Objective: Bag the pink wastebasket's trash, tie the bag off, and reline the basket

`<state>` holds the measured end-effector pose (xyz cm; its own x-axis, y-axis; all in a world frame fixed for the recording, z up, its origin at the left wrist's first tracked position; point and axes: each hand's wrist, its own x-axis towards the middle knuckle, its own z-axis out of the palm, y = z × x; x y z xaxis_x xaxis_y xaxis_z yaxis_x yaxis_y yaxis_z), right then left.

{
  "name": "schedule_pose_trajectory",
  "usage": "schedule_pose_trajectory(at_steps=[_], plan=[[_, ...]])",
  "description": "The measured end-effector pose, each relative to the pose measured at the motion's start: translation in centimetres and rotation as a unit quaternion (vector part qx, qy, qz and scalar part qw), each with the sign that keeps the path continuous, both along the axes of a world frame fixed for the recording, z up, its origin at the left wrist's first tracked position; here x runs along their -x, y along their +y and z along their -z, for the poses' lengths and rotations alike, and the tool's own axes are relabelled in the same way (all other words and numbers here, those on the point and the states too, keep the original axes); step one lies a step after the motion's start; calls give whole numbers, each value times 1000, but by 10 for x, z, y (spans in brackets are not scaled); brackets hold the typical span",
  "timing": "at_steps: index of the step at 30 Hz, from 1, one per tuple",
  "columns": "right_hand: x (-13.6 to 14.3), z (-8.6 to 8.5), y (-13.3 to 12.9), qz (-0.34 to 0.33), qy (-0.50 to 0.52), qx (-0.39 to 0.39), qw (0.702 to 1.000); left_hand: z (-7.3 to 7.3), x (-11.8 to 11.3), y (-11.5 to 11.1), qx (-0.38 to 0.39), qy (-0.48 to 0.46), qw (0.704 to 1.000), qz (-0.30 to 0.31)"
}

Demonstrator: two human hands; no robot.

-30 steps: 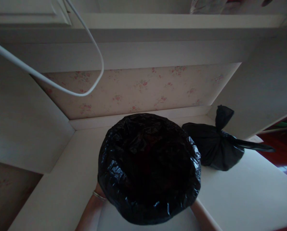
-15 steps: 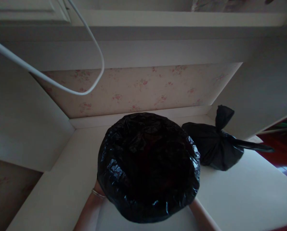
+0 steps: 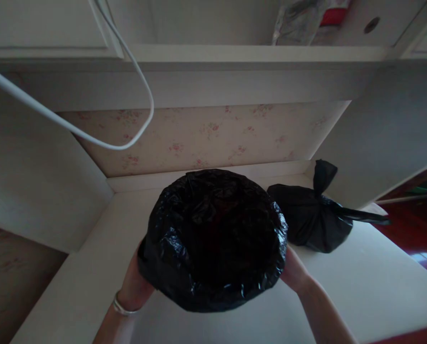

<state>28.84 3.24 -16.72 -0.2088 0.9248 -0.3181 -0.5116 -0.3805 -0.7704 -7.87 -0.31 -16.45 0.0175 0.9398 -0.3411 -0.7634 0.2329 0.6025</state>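
Note:
A round trash bin (image 3: 217,239) lined with a black plastic bag fills the middle of the view, its wide mouth facing me. The bag is folded down over the rim and hides the bin's wall; a faint dark red tone shows inside. My left hand (image 3: 136,277), with a bracelet at the wrist, grips the left side. Against the right side presses my right hand (image 3: 294,270). Both hands are closed on the bin, with most fingers hidden behind the black plastic. Just right of the bin lies a knotted black garbage bag (image 3: 314,220).
Beneath is a white surface (image 3: 342,282), with a floral wall (image 3: 213,138) behind it and white side panels (image 3: 381,129). Above runs a shelf edge (image 3: 252,53). A white cable (image 3: 91,138) hangs in a loop at upper left. Reddish floor (image 3: 414,234) shows at right.
The view has shifted, showing more of the shelf above. The bin sits slightly higher and further left in the picture, and both hands now show more at its sides.

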Motion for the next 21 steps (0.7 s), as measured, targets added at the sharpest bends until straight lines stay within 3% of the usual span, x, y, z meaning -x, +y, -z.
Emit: schedule_pose_trajectory(at_steps=[4,7,10,17,21], plan=[[1,-11,-4,8,15,-5,1000,-19,4,-7,-14,-33,998,52],[3,-16,-9,24,26,-15,999,-30,4,-20,-84,-100,986,106],[5,-16,-13,40,36,-19,998,-33,-3,-36,-127,-126,980,86],[-9,-25,-14,75,77,-34,994,-34,-14,-62,-54,36,997,33],[-23,-35,-14,121,92,-50,987,-40,-12,-63,-88,55,993,53]])
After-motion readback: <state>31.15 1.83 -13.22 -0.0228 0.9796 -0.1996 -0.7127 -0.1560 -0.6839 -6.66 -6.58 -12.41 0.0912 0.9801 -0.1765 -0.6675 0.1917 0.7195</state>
